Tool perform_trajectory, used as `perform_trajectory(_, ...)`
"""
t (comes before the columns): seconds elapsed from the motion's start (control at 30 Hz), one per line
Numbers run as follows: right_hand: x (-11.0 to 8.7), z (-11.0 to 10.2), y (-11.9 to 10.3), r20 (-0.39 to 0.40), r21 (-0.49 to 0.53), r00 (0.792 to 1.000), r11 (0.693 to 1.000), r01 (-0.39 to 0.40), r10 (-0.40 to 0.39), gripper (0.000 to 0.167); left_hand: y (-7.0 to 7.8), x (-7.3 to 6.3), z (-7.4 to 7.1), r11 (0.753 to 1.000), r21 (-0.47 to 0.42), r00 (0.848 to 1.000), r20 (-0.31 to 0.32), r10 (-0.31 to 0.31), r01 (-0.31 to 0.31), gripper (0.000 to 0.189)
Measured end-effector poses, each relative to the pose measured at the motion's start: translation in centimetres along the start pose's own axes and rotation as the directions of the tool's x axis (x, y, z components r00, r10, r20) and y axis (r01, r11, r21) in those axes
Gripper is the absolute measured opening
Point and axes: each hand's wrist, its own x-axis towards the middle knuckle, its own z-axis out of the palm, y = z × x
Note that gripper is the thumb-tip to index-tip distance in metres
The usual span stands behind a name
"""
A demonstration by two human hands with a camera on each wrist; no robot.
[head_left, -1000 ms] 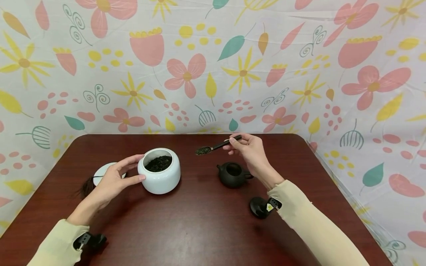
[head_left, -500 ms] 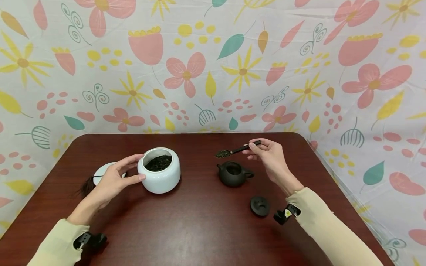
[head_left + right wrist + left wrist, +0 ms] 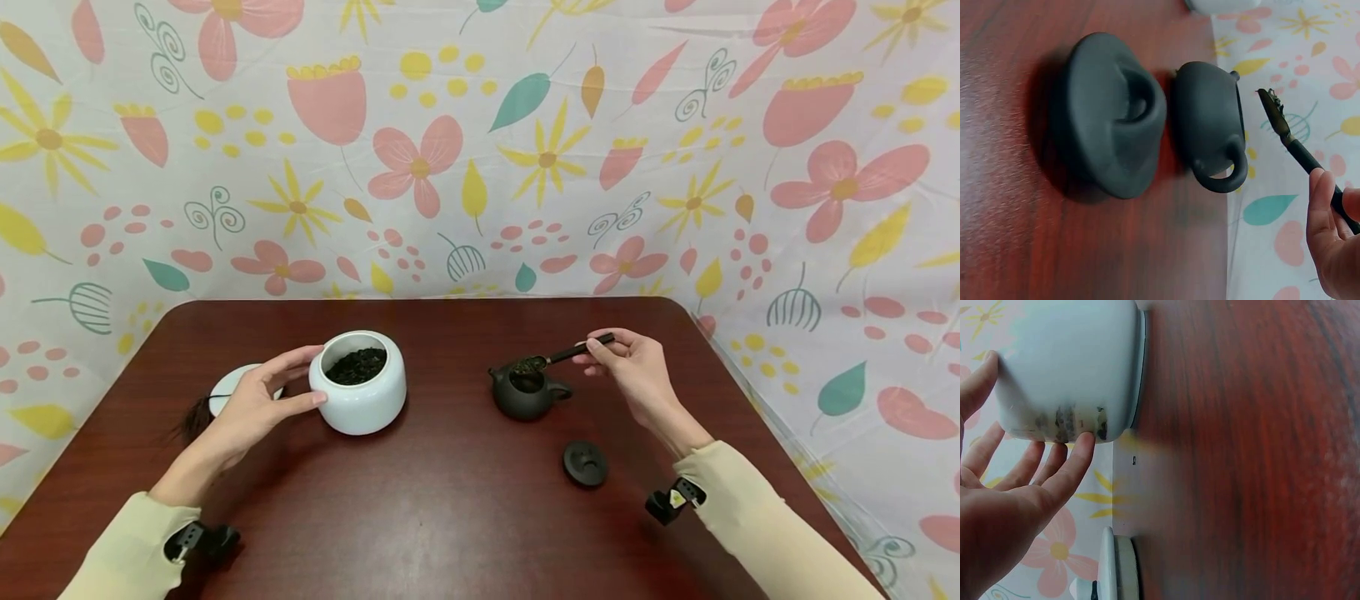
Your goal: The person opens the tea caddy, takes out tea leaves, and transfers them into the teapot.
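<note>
A white tea jar, full of dark tea leaves, stands lidless left of centre. My left hand holds it by its left side, thumb and fingertips against the wall. In my right hand the dark handle of a tea scoop is pinched. Leaves lie in the scoop's bowl, which is above the opening of a small black teapot. The right wrist view shows the scoop apart from the teapot, tilted, leaves on its tip. Most of the teapot's inside is hidden.
The teapot's round black lid lies on the brown table in front of the teapot. Behind my left hand rests the jar's white lid with a dark tassel. A flower-patterned cloth hangs behind the table.
My right hand has moved to the right and lower, bringing the loaded scoop from the space between jar and teapot to over the teapot's opening. The left hand has stayed on the jar.
</note>
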Motion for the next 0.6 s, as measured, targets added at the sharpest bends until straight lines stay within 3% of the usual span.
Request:
perform_trajectory(0.4,-0.41,-0.56,0.5,-0.017,-0.108,1.0,0.994,0.012,-0.014,0.027,-0.14,0.02,-0.02,1.0,-0.002,1.0,0.001,0.0,0.0,0.064)
perform_trajectory(0.6,-0.44,-0.37,0.48,-0.014,-0.169,0.997,0.983,0.074,-0.077,0.027,-0.22,0.1,-0.02,1.0,-0.002,1.0,-0.003,0.006,-0.006,0.064)
